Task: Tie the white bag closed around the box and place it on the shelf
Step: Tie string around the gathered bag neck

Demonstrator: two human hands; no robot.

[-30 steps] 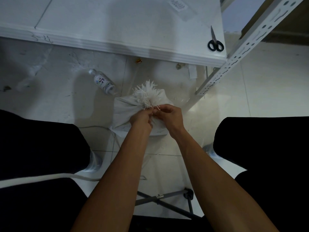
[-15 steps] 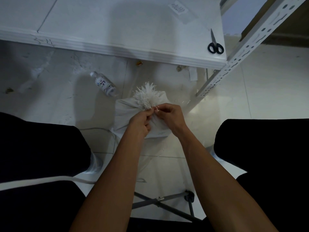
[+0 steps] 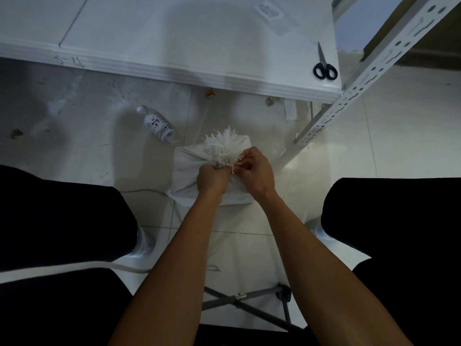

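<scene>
Down on the floor (image 3: 324, 191), just ahead of both hands: the white bag (image 3: 185, 168), wrapped over a boxy shape, frayed neck (image 3: 222, 148) bunched upright. Left hand (image 3: 212, 179) clamped round the base of that neck; right hand (image 3: 252, 169) touching it, pinching a thin white string (image 3: 235, 166). Shelf (image 3: 199, 33) lying farther ahead and above, so a lift forward to follow, by the look of it. Against a second ago: hands nudged slightly forward, right one raised beside the neck, bag unmoved.
</scene>
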